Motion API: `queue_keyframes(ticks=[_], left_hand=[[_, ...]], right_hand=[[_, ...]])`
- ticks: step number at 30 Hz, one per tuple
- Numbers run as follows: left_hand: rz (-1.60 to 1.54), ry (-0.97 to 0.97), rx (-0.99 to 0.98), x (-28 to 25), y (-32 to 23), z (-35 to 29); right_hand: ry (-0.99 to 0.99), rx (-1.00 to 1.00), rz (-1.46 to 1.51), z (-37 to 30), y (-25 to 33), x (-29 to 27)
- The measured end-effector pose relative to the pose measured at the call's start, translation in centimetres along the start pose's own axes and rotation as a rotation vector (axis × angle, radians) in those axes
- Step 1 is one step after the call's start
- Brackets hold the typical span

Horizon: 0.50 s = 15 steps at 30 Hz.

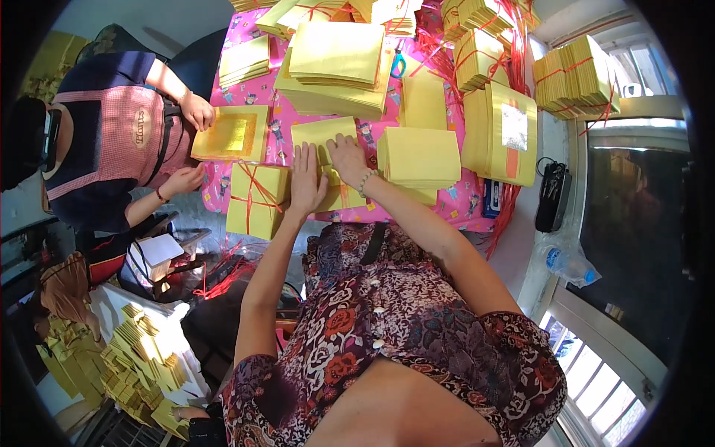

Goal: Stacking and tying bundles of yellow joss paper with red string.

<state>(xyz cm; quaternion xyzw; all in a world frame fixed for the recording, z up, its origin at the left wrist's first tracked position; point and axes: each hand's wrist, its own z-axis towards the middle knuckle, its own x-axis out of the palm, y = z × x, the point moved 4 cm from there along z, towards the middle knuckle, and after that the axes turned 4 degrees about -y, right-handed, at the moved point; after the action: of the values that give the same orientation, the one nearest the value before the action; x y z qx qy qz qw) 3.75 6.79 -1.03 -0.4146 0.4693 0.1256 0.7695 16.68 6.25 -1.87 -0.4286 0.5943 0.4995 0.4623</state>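
L hand (305, 181) flat, palm down on the yellow paper (316, 132), which lies on the pink-covered table (369, 134) directly in front of the person. L fingers straight, together, pointing away from the body; thumb out toward the R hand (346, 158). L forearm comes up from below, angled slightly R. R hand also palm down on the same paper, just beside the L and a bit farther fwd; R fingers open, slightly spread and bent, pointing fwd & L. R forearm slants in from lower R, w/ a beaded bracelet (367, 181) at the wrist. Neither hand grips anything. Red-tied yellow bundle (253, 201) just L of the L hand; yellow stack (419, 156) near the R wrist, on its R side.
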Motion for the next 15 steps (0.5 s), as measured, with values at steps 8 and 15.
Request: queue_keyframes(ticks=[8, 15], left_hand=[[-0.559, -0.225, -0.516, 2.5, 0.9, -2.6], [-1.018, -0.268, -0.921, 0.9, 0.7, 1.9]], right_hand=[[-0.098, -0.202, -0.169, -1.3, 0.7, 0.5], [-0.288, -0.062, -0.084, -2.7, 1.3, -2.1]])
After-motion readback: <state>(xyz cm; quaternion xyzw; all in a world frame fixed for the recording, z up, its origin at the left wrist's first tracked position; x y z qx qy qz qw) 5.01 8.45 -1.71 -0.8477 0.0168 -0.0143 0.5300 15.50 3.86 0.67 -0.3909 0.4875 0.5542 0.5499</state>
